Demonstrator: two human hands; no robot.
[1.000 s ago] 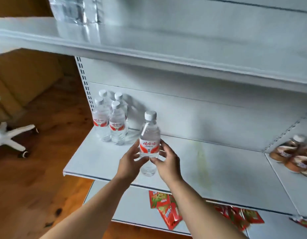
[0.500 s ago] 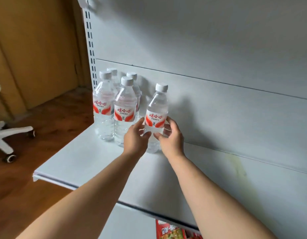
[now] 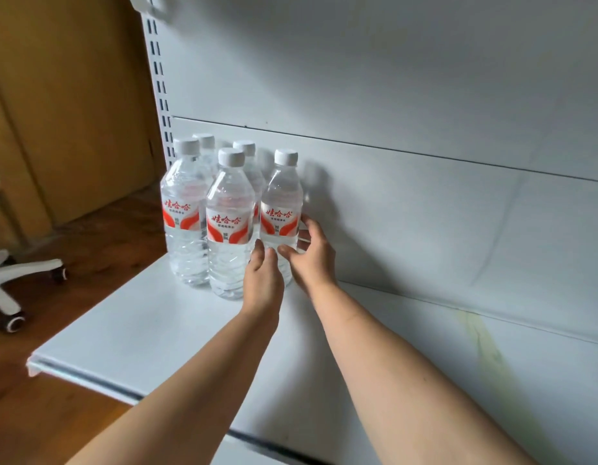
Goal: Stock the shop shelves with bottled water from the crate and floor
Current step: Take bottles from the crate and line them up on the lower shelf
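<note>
5 clear plastic water bottles stand upright on the smooth white metal shelf (image 3: 156, 330); each is ribbed low down, with a round white cap and a red-and-white label. The held bottle (image 3: 280, 196) is the rightmost; the other 4 bottles (image 3: 229, 226) cluster 2 by 2 just left of it. The right hand (image 3: 312, 256) wraps the held bottle's right side, fingers curled behind, thumb in front; the left hand (image 3: 262, 276) cups its lower front, fingers bent against the plastic. Behind the held bottle rises a flat pale back panel (image 3: 425, 213); left of it, past the cluster, 1 slotted upright (image 3: 160, 85); farther left and lower, 1 white wheeled chair base (image 3: 9, 280) on brown wood floor (image 3: 99, 229).
</note>
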